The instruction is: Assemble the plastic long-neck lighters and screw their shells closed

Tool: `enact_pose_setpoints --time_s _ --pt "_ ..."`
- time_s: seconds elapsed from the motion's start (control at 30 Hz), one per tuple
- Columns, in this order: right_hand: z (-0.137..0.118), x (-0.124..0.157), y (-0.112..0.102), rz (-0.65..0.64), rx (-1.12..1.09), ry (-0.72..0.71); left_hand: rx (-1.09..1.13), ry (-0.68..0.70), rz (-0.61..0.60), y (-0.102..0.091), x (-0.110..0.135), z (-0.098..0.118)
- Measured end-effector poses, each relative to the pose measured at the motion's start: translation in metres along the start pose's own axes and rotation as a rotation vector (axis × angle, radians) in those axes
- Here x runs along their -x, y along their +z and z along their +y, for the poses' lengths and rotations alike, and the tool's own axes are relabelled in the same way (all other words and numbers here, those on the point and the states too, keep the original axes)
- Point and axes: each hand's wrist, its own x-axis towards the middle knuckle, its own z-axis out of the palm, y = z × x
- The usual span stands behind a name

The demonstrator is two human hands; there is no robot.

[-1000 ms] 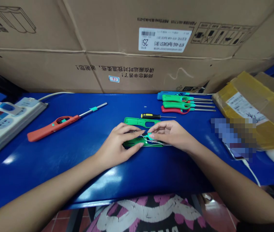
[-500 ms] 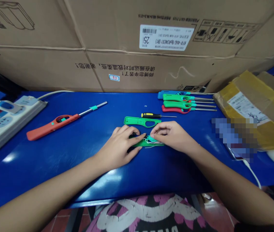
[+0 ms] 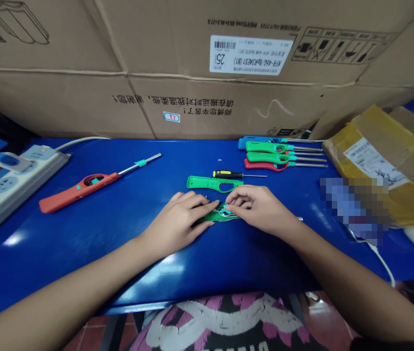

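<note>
Green lighter shell (image 3: 225,215) held between left hand (image 3: 181,220) and right hand (image 3: 257,207), fingertips closed on it.
Just beyond the shell lie a green cover (image 3: 210,184) and a screwdriver (image 3: 233,174); farther beyond, the carton label (image 3: 250,54) reads "KFR-46G/BpR3AES1 (B1)", "25".

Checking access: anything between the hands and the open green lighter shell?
Nothing visible. The left hand and right hand both touch the green lighter shell. The spare green half and screwdriver lie just behind it.
</note>
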Motion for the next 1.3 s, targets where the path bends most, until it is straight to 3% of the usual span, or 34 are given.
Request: enact_pose_setpoints --time_s 0.33,0.5,1.3 --pt "-0.002 0.002 -0.004 -0.031 0.073 -0.021 0.153 0.004 0.109 0.008 -0.001 -0.003" --pt "0.000 0.002 -0.005 -0.035 0.134 -0.053 0.154 0.027 0.100 0.010 -0.001 -0.002" --pt "-0.003 0.004 -0.012 -0.113 0.037 0.086 0.085 0.059 0.098 0.009 0.000 0.003"
